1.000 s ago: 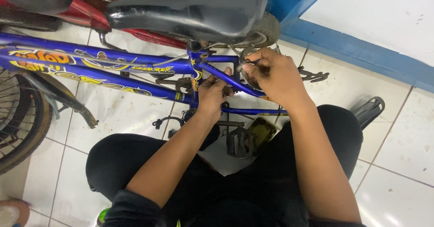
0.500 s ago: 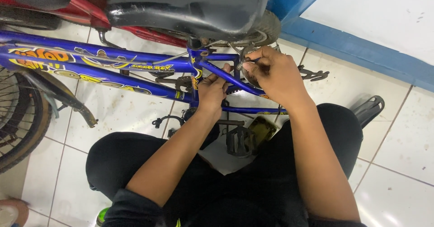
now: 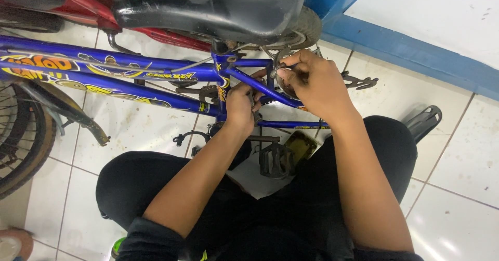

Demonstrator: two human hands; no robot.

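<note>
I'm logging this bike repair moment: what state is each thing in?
Blue bicycle frame: upright, across the view.
Black saddle: mounted, above the frame.
Left hand: gripping by the seat tube.
Right hand: fingers pinched on a small metal part.
Black pedal: on its crank, level.
Front wheel: mounted, partly out of view.

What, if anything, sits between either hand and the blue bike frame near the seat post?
Nothing visible does. The left hand is already on the blue metal bicycle frame below the black saddle, and the right hand grips a small metal part at the rear stays. The saddle overhangs from above but blocks neither hand.
</note>
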